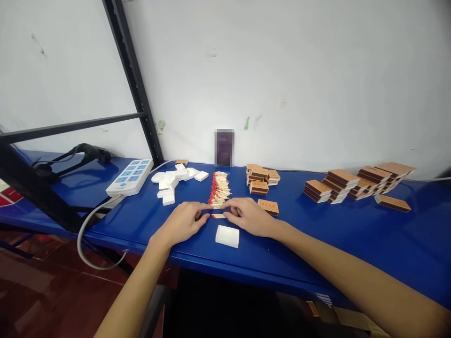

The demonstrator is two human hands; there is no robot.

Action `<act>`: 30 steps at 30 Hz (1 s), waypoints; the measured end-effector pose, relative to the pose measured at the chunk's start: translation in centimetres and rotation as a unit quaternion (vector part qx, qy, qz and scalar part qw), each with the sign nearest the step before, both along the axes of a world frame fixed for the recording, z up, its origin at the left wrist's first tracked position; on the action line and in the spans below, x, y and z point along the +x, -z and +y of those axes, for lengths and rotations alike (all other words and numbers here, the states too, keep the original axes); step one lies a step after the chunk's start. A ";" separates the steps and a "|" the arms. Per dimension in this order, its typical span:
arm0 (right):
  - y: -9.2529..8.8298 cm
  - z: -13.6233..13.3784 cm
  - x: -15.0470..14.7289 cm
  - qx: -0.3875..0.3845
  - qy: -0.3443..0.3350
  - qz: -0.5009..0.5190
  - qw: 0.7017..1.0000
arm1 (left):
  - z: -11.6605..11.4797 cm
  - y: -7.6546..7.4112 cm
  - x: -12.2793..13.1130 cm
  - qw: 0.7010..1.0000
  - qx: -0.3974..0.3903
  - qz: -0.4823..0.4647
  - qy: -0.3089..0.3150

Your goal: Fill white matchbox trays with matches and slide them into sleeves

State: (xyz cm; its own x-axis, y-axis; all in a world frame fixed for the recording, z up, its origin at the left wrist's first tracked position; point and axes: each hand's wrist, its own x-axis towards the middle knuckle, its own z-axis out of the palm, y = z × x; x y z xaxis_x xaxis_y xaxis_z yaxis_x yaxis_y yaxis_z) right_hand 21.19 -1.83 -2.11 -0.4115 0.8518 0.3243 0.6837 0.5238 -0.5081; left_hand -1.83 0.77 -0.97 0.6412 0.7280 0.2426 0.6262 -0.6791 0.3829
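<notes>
A row of red-tipped matches (219, 188) lies on the blue table (352, 234) in front of me. My left hand (183, 220) and my right hand (248, 216) rest on the table at the near end of the row. Their fingertips pinch a small bunch of matches (218, 216) between them, from both ends. An empty white inner tray (227, 236) lies just in front of my hands. One brown matchbox sleeve (268, 207) sits right of my right hand.
White inner trays (174, 180) are piled behind my left hand. Brown matchboxes (260, 178) are stacked behind the matches, with more stacks (352, 184) at far right. A white power strip (130, 177) with cable and a black metal frame (134, 80) stand on the left.
</notes>
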 end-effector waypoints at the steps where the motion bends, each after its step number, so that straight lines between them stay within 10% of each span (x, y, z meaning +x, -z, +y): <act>1: 0.0 0.0 0.0 -0.001 0.000 0.001 1.000 | 0.0 0.0 0.0 1.000 -0.003 -0.001 0.000; 30: -0.1 0.0 0.0 0.014 -0.007 -0.045 0.999 | -0.2 -0.2 0.0 0.999 -0.025 -0.038 -0.024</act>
